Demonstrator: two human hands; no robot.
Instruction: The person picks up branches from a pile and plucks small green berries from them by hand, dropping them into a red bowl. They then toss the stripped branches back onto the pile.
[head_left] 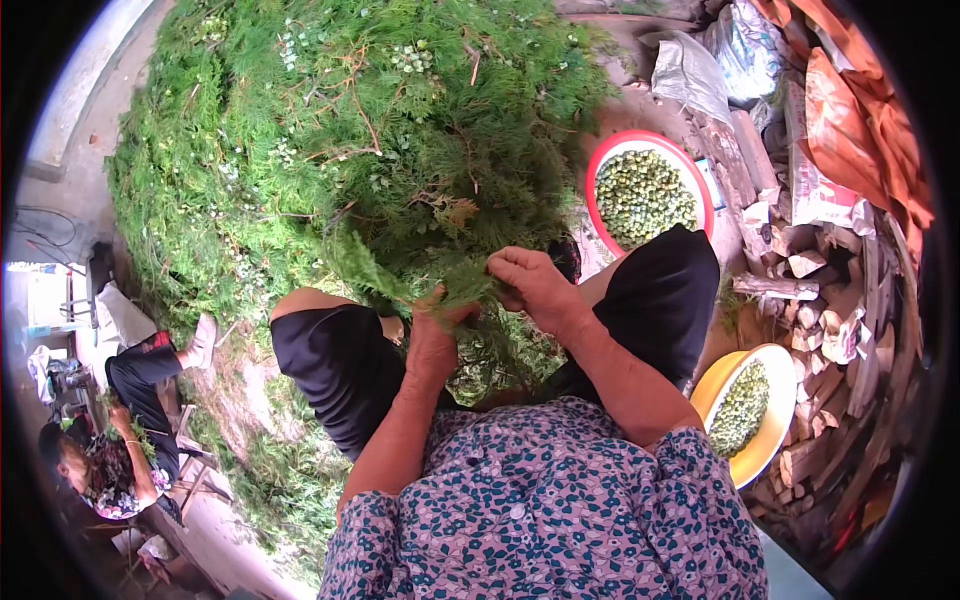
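Note:
In front of my knees, my left hand (437, 318) is closed around a feathery green conifer sprig (370, 265), whose leafy end points up and left. My right hand (530, 285) is at the sprig's other side, its thumb and fingers pinched together; what lies between them is too small to make out. Both hands are close together above my lap, where more cut greenery (495, 355) lies between my legs. Just beyond them rises a big heap of conifer branches (300, 120), with pale green cones clustered in places.
A red-rimmed basin (592, 190) of green cones stands right of the heap. Beside my right hip is a yellow basin (765, 465), also holding cones. Firewood (800, 375) and sacks (690, 72) line the right side. Another person (135, 440) sits at left, handling greenery.

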